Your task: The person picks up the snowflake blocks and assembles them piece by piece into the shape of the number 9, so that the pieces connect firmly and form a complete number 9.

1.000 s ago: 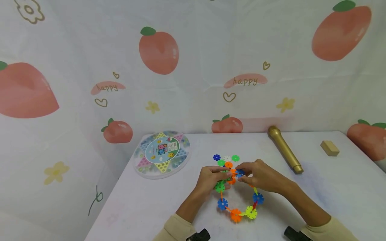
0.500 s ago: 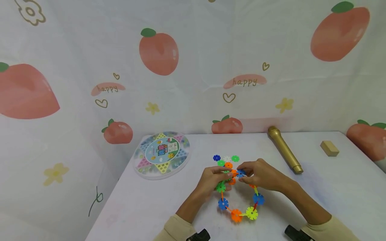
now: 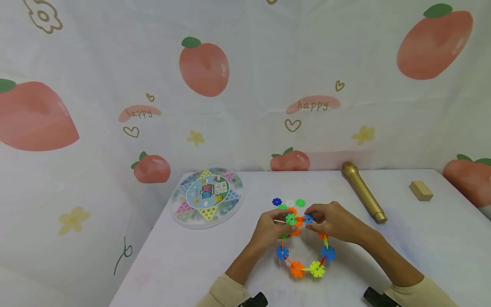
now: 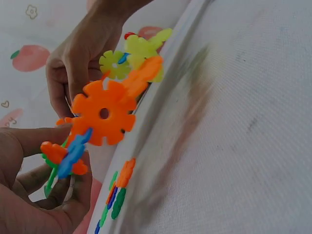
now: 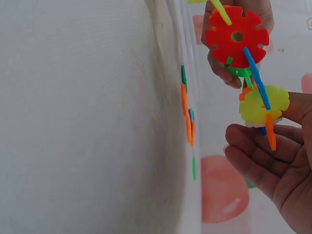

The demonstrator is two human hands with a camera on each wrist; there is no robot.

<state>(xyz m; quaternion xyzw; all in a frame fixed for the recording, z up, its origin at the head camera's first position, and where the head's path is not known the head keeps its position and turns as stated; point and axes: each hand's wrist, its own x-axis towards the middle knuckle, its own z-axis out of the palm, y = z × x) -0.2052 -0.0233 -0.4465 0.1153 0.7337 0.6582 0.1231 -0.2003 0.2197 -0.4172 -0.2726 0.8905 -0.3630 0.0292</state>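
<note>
A loop of colourful plastic snowflake discs hangs from both hands, its near side showing an orange disc (image 3: pixel 297 269), a yellow disc (image 3: pixel 317 269) and a blue disc (image 3: pixel 282 253). My left hand (image 3: pixel 264 231) pinches a green disc (image 3: pixel 290 219) between thumb and fingers at the loop's far left. Opposite it, my right hand (image 3: pixel 334 220) pinches another blue disc (image 3: pixel 309 219). Orange discs sit between the two hands, partly hidden by fingers. In the right wrist view a red disc (image 5: pixel 236 36) belongs to the chain, which appears raised above the table.
Several loose discs lie beyond the hands, among them a dark blue one (image 3: pixel 277 201) and a light green one (image 3: pixel 300 203). A round board-game case (image 3: pixel 207 198) stands at the left. A gold microphone (image 3: pixel 363 192) and a small tan block (image 3: pixel 421 190) lie at the right.
The left hand has turned its green disc to face the head camera, and its fingers have spread around it. The near side of the loop has shifted slightly up and left. The right hand keeps its pinch.
</note>
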